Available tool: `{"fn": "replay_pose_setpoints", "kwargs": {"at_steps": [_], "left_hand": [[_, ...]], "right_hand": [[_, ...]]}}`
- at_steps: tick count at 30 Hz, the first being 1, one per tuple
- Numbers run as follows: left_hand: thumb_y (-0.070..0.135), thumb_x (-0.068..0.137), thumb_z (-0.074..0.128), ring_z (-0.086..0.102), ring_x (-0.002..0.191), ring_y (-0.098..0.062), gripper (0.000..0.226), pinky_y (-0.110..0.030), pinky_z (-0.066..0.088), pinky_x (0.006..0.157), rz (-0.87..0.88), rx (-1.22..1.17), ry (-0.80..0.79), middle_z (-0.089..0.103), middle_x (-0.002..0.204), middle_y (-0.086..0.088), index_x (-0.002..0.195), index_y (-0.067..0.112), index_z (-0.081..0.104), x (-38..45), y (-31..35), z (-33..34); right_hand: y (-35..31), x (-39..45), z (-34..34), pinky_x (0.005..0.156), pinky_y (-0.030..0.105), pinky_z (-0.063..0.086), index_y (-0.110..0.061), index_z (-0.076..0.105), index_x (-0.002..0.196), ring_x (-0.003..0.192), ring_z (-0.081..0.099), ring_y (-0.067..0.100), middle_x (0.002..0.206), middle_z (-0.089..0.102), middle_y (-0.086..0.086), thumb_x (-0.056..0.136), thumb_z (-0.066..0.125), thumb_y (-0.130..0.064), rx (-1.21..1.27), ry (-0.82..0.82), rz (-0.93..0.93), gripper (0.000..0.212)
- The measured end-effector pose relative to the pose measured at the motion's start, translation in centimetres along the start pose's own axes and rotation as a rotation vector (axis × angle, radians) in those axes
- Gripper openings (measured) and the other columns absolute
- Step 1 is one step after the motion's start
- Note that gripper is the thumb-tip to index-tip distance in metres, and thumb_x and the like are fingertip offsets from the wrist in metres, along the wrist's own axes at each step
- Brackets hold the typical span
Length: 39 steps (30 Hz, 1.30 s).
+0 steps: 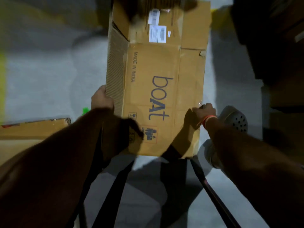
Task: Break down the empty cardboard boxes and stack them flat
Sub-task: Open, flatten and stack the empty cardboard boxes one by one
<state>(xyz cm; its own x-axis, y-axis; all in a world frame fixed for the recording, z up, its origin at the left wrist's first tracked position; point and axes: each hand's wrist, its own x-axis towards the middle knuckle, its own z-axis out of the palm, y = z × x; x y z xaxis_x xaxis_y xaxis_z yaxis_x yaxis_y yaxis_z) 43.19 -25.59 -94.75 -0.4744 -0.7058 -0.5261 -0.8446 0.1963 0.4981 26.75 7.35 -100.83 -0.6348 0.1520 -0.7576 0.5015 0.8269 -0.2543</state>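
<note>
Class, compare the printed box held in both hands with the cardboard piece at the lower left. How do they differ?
The printed box is gripped by the left hand and right hand; the cardboard piece is untouched. The printed box shows blue lettering and white labels; the cardboard piece shows none. The printed box fills the centre; the cardboard piece is cut off by the frame's edge. Both are brown cardboard.
</note>
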Motion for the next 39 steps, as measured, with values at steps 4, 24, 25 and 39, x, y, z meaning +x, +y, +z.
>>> {"fn": "replay_pose_setpoints", "kwargs": {"at_steps": [4, 24, 25, 39], "left_hand": [[0.022, 0.093, 0.063, 0.063, 0.112, -0.030, 0.037, -0.040, 0.053, 0.099, -0.059, 0.050, 0.013, 0.067, 0.123, -0.007, 0.129, 0.020, 0.056, 1.5, -0.4, 1.4], [0.014, 0.096, 0.062, 0.066, 0.109, -0.029, 0.030, -0.033, 0.050, 0.099, 0.007, -0.065, 0.197, 0.073, 0.116, -0.007, 0.125, 0.016, 0.071, -0.5, -1.2, -16.1], [0.014, 0.096, 0.063, 0.066, 0.109, -0.030, 0.030, -0.032, 0.050, 0.098, -0.016, -0.093, 0.221, 0.073, 0.116, -0.008, 0.124, 0.015, 0.071, -1.2, -2.7, -17.6], [0.024, 0.095, 0.067, 0.066, 0.101, -0.022, 0.027, -0.029, 0.051, 0.090, -0.556, -0.646, 0.823, 0.071, 0.107, 0.000, 0.121, 0.016, 0.071, -21.4, -31.6, -29.5]], "right_hand": [[0.7, 1.9, 0.2, 0.087, 0.045, 0.058, -0.009, 0.054, 0.126, 0.100, 0.064, 0.033, 0.120, 0.063, 0.014, 0.080, 0.077, -0.047, 0.057, -0.037, 0.002, 0.064], [-11.7, -15.0, 1.0, 0.109, 0.049, 0.045, -0.014, 0.049, 0.143, 0.126, 0.055, 0.037, 0.139, 0.058, 0.011, 0.098, 0.065, -0.026, 0.078, -0.120, -0.412, 0.049], [-13.0, -16.2, 1.5, 0.108, 0.048, 0.046, -0.015, 0.051, 0.142, 0.123, 0.057, 0.036, 0.137, 0.060, 0.011, 0.097, 0.065, -0.026, 0.046, -0.135, -0.452, 0.048], [-27.5, -42.8, 23.0, 0.106, 0.046, 0.047, -0.010, 0.056, 0.139, 0.118, 0.058, 0.038, 0.132, 0.063, 0.018, 0.092, 0.062, -0.011, -0.647, -0.356, -1.087, 0.047]]}}
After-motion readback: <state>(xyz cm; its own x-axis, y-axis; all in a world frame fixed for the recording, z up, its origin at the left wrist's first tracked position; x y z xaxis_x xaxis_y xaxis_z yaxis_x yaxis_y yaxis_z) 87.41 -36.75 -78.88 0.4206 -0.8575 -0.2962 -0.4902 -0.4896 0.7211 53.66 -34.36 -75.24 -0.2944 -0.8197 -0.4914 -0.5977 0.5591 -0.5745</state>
